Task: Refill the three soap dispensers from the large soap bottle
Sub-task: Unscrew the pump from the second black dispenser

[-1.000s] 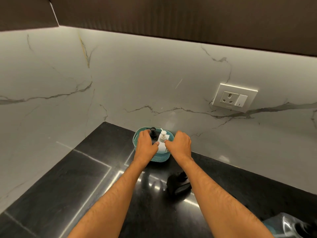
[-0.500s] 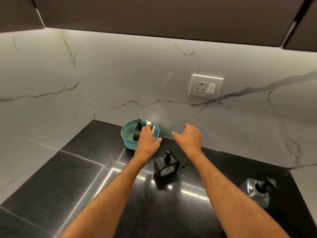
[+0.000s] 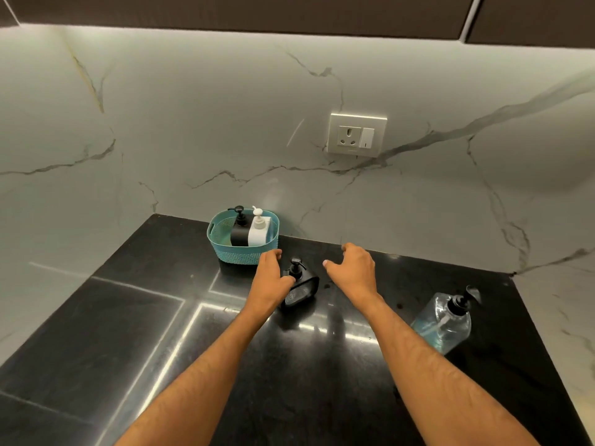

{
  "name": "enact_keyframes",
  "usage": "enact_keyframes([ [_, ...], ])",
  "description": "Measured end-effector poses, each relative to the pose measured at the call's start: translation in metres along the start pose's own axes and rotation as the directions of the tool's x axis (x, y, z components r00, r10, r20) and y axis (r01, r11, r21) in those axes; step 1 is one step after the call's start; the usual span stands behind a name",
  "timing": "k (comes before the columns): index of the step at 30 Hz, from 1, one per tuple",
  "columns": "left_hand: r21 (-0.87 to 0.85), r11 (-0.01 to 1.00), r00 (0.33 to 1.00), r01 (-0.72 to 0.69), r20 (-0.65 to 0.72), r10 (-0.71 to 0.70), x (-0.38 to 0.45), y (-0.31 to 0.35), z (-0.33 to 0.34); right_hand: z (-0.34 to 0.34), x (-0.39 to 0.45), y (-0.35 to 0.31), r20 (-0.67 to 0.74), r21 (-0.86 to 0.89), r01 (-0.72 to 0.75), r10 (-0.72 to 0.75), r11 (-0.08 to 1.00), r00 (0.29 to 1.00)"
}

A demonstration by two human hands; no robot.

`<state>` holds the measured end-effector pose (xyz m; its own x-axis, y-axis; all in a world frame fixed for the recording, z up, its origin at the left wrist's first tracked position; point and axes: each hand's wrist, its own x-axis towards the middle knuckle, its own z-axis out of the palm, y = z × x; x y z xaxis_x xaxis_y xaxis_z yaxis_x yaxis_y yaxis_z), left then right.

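At centre frame I see my left hand (image 3: 269,281) with loosely spread fingers beside a black square soap dispenser (image 3: 301,286) on the black countertop (image 3: 96,333), holding nothing. My right hand (image 3: 354,272) hovers just right of it, fingers relaxed and empty. Above, a teal basket (image 3: 240,252) holds a black dispenser (image 3: 240,230) and a white dispenser (image 3: 259,231). The large clear soap bottle (image 3: 446,320) stands at right.

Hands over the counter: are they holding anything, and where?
Right hand holds nothing. Left hand is against the black dispenser by its pump neck; a real grip cannot be told.
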<state>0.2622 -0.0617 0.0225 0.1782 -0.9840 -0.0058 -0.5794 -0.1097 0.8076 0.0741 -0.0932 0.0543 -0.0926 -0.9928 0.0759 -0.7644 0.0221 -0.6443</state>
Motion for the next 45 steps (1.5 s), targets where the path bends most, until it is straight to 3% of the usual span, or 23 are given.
enact_keyframes([
  [9, 0.138, 0.990, 0.995, 0.009, 0.095, -0.022, -0.005, -0.023, 0.014, 0.026, -0.012, -0.002, 0.115, 0.002, 0.007, -0.007, 1.000, 0.993],
  [17, 0.167, 0.986, 0.999, -0.016, 0.046, 0.009, -0.005, -0.040, 0.023, 0.037, -0.018, -0.004, 0.187, 0.019, 0.060, -0.063, 0.998, 0.980],
  [29, 0.122, 0.984, 0.992, -0.127, 0.045, 0.122, -0.017, -0.036, 0.033, 0.035, -0.035, 0.002, 0.028, 0.077, 0.192, -0.194, 0.978, 0.981],
  [45, 0.090, 0.974, 0.963, -0.207, 0.193, 0.187, -0.053, -0.014, 0.071, 0.009, -0.066, 0.048, -0.034, 0.011, 0.102, -0.102, 0.995, 0.994],
])
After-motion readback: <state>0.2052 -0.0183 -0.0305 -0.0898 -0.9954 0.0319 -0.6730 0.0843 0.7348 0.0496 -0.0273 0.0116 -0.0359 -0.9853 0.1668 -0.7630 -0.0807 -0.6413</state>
